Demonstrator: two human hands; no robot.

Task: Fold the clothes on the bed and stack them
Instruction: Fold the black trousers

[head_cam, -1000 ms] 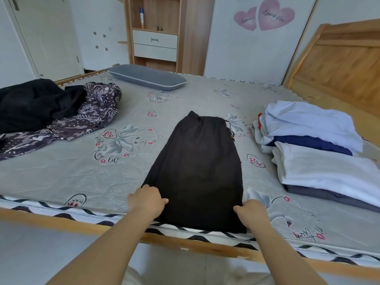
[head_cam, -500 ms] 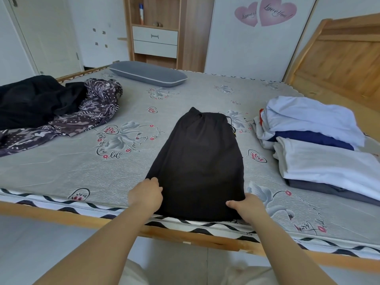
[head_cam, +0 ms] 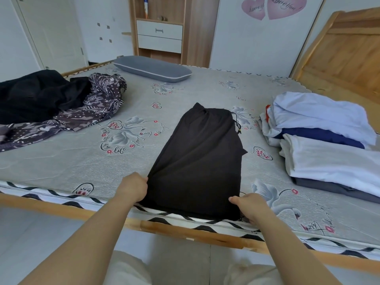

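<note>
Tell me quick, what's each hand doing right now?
Left hand: pinching the near left corner of the black garment.
Right hand: gripping its near right corner.

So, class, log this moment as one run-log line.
left hand: grips black trousers hem | right hand: grips hem | folded stack: right
</note>
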